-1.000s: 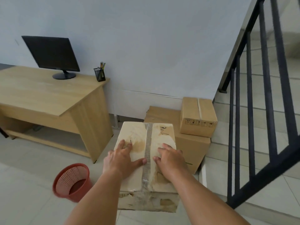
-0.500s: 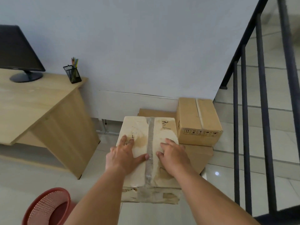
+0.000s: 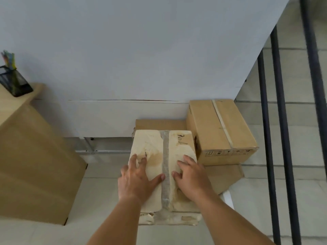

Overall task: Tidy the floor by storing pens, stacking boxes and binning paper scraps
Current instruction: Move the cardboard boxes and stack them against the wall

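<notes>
Pale box (image 3: 177,151) nearer stacked boxes (image 3: 217,131), its underside hidden, pens (image 3: 8,57) blurred

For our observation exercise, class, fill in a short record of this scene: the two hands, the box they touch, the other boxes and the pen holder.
Left hand: flat on top of pale taped box, left of its tape
Right hand: flat on same box, right of its tape
Small brown box: sits on large brown box, near the wall
Pen holder: on desk corner, pens inside
</notes>
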